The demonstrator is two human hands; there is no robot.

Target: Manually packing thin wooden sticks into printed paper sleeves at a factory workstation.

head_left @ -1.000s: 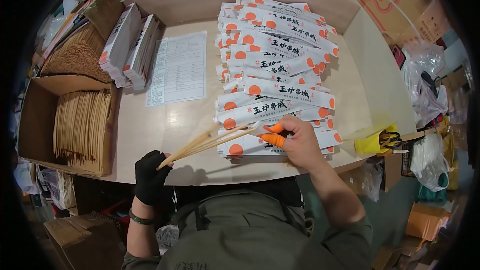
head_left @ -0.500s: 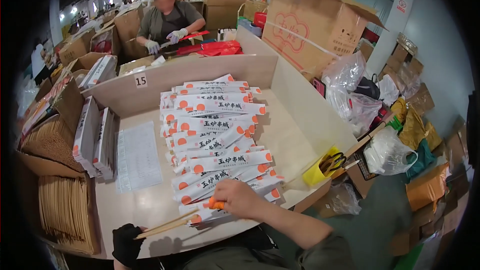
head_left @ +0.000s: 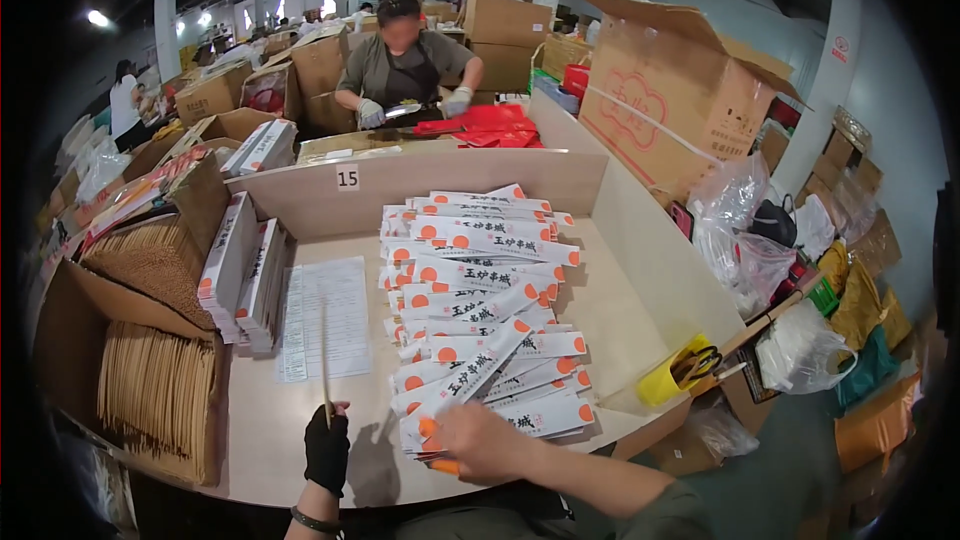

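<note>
In my left hand (head_left: 327, 450), which wears a black fingerless glove, thin wooden chopsticks (head_left: 324, 355) are gripped and point away from me over the table. Bare except for orange finger covers, my right hand (head_left: 482, 442) pinches the near end of a white paper chopstick sleeve (head_left: 487, 358) with orange dots and dark lettering. That sleeve lies slanted across a long pile of similar sleeves (head_left: 490, 230). The right fingertips are partly hidden against the pile.
Left stand an open carton of wooden chopsticks (head_left: 150, 405) and stacks of sleeves (head_left: 228, 260). A printed sheet (head_left: 325, 315) lies beside them. A yellow holder with scissors (head_left: 685, 370) hangs at the right edge. Behind the low partition (head_left: 450, 170), a gloved co-worker (head_left: 405, 65) handles red packets.
My left hand has swung the chopsticks from pointing right at the pile to pointing away from me. A sleeve now lies slanted on the pile near my right hand. The view has shifted.
</note>
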